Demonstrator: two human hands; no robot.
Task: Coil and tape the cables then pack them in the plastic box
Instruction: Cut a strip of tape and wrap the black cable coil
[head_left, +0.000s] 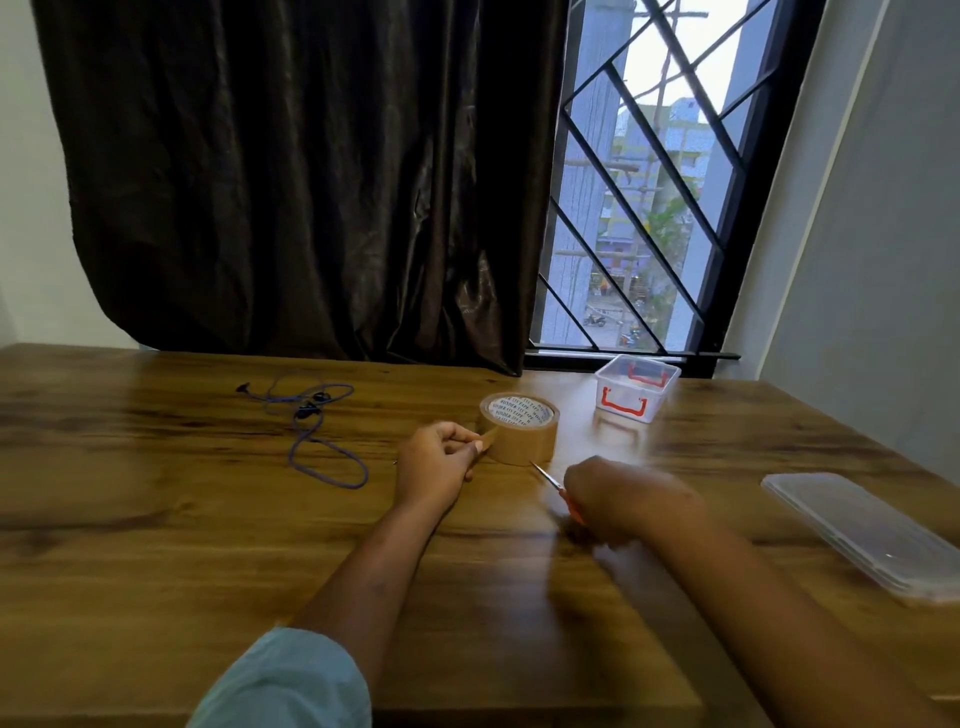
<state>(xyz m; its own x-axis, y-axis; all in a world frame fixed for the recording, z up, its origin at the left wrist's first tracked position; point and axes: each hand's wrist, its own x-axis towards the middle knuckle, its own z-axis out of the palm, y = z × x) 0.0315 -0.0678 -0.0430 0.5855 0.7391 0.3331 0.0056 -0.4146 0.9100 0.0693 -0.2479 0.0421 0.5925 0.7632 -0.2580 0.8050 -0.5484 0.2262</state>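
Now my right hand (618, 499) grips the scissors (548, 477), blades aimed at the tape roll (519, 428) just beyond; my left hand (439, 460) pinches its loose end. Cable (317, 426) lies uncoiled, well left of the roll; plastic box (636, 387) beyond-right.

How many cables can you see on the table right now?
1. A thin purple cable lies loose and uncoiled on the brown wooden table, far left of the brown tape roll. Nothing shows inside the clear plastic box with red clips, though its interior is hard to see.

pale teal sleeve (291, 680) rolled above the left forearm; right forearm bare
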